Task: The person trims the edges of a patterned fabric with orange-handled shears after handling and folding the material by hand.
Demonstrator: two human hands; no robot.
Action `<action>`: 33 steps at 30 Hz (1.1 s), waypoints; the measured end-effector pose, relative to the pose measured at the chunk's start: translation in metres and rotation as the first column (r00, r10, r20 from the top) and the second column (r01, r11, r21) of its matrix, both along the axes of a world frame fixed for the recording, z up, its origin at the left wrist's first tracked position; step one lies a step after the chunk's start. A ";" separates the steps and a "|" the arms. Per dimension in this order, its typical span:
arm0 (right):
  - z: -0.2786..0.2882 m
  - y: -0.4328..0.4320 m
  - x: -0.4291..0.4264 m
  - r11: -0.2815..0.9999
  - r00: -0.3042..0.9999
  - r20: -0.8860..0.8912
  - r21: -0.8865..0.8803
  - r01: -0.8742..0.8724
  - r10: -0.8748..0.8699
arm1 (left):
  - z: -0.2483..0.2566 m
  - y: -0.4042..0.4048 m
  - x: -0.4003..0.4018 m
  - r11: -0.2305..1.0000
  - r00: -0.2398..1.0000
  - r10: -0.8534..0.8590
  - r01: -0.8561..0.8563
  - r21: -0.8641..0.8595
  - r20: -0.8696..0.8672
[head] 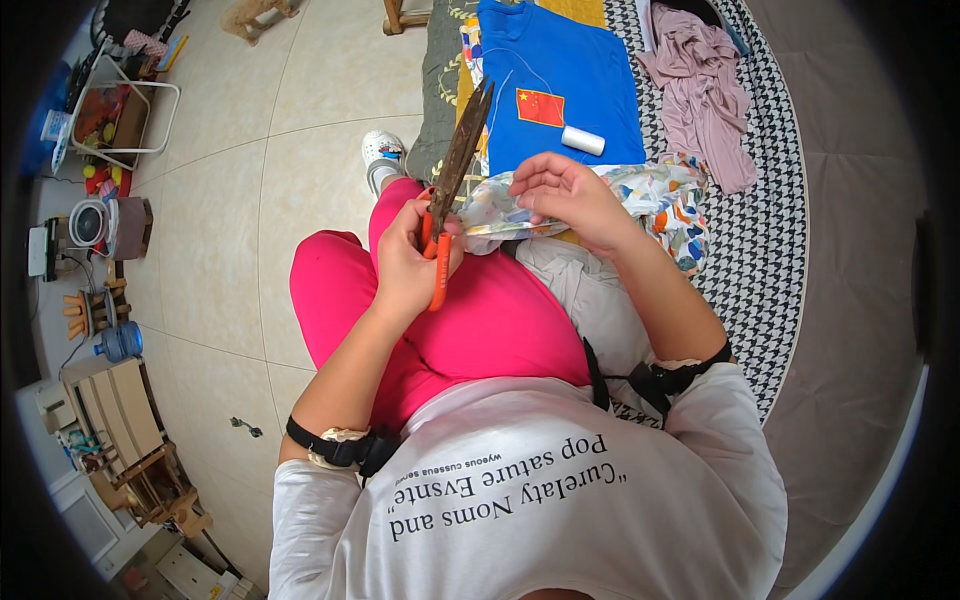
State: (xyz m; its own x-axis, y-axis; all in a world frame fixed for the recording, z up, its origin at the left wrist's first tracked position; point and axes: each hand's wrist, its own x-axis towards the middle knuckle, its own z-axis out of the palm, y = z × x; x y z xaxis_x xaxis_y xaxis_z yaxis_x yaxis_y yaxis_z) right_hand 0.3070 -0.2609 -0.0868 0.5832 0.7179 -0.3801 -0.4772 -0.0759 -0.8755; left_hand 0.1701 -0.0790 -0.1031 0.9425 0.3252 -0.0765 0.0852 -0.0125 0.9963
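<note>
My left hand [409, 262] grips a pair of scissors [452, 169] with orange handles and dark, rusty-looking blades. The blades point away from me, nearly together. Close by its fingertips lies the edge of a white fabric with a colourful print [502, 214], spread over my lap and the seat. Over that cloth hovers my right hand [566, 196], its fingers loosely curled and slightly apart; I see nothing held in it. Just beyond, a white thread spool [583, 141] rests on a blue T-shirt [577, 60] with a red flag patch [540, 107]. Loose white thread trails across the shirt.
A crumpled pink garment [701, 97] lies to the right on a houndstooth cover [757, 300]. Light grey cloth [585, 289] is bunched beside my thigh. Left, on the tiled floor [217, 225], stand a white-framed rack [124, 112], a water bottle [120, 341] and a small dog [251, 19].
</note>
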 end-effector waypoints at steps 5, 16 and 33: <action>-0.002 -0.005 0.004 0.949 0.926 0.217 -0.130 -0.287 0.309 | 0.000 -0.001 0.000 1.000 1.000 -0.001 0.001 0.009 0.028; 0.004 -0.008 0.012 0.917 0.658 0.657 -0.374 -0.139 0.367 | 0.000 0.006 -0.004 0.999 0.999 -0.009 0.011 0.038 -0.040; 0.004 -0.007 0.007 0.884 0.528 0.711 -0.336 -0.326 0.465 | 0.039 0.050 -0.035 1.000 0.994 0.027 -0.027 0.006 -0.105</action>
State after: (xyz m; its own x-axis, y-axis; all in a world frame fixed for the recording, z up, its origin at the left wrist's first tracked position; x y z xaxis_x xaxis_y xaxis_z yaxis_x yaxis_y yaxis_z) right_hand 0.3138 -0.2676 -0.0831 0.3723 0.9260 -0.0619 0.4596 -0.2420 -0.8545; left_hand 0.1347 -0.0287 -0.0638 0.9202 0.3512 -0.1729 0.1894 -0.0129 0.9818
